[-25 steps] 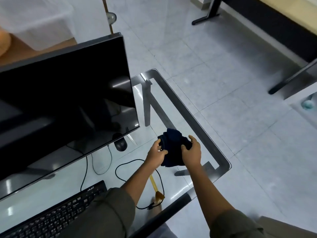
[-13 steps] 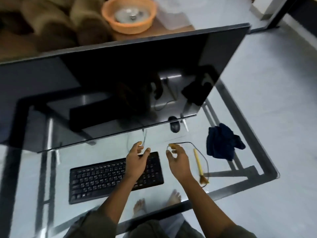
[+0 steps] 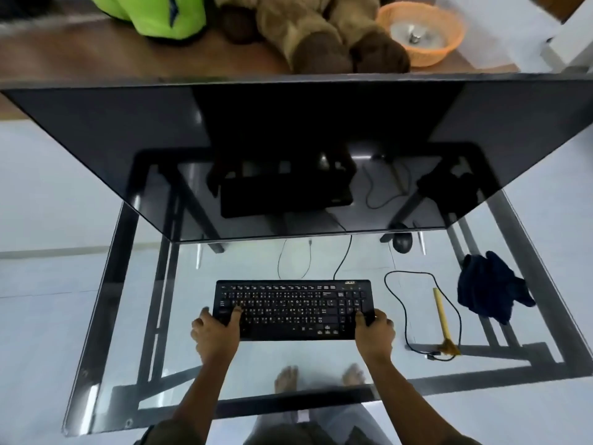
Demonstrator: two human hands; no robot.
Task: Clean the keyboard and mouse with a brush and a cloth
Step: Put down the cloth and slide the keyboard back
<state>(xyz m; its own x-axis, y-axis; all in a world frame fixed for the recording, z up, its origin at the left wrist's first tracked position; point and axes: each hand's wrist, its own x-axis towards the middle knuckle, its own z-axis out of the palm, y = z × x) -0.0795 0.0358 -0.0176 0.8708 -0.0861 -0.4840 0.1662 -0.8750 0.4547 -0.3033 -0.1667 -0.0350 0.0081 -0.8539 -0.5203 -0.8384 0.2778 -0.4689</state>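
Both hands now gripping keyboard [image 3: 293, 308] ends: left hand [image 3: 215, 330] & right hand [image 3: 374, 332] clamping it; cloth [image 3: 489, 289] lying by brush [image 3: 442, 319].

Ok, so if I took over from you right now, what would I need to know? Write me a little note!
The left hand grips the keyboard at its left end; the right hand grips its right end. The keyboard is on the glass table, in front of the monitor.
The mouse sits near the monitor's right corner. The brush and dark cloth lie right of the keyboard, with no hand on them.
Done: no cleaning shows.
Left: brush the keys, then wipe keyboard and mouse with the cloth.
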